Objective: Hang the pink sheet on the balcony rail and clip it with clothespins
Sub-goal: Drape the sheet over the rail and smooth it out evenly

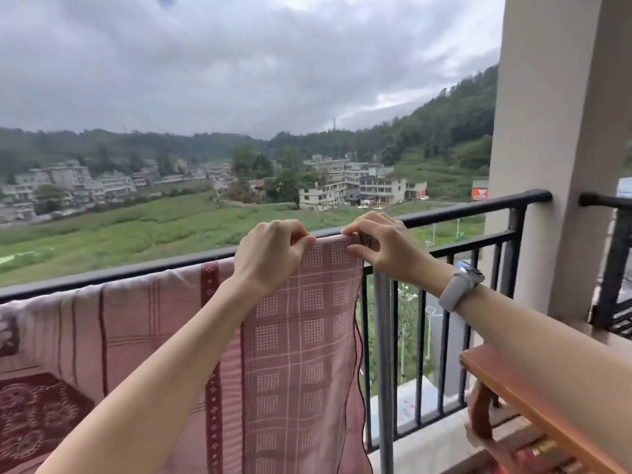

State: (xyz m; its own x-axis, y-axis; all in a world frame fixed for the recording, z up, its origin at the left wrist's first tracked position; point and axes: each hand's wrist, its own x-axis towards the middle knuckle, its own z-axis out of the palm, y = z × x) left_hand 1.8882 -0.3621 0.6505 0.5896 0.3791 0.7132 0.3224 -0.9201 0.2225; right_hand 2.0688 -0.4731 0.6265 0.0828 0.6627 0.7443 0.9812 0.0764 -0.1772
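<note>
The pink patterned sheet (301, 336) hangs over the black balcony rail (478, 206), spreading from the left edge to the middle of the view. My left hand (270, 254) pinches the sheet's top edge on the rail. Just to its right, my right hand (383, 248) grips the sheet's right corner at the rail, and a small dark object that may be a clothespin (366, 241) shows between its fingers. A grey watch sits on my right wrist.
A beige pillar (554, 148) stands at the right end of the rail. A wooden bench or table (533, 405) sits low at the right. Black vertical bars (420, 354) run below the rail. Fields and buildings lie beyond.
</note>
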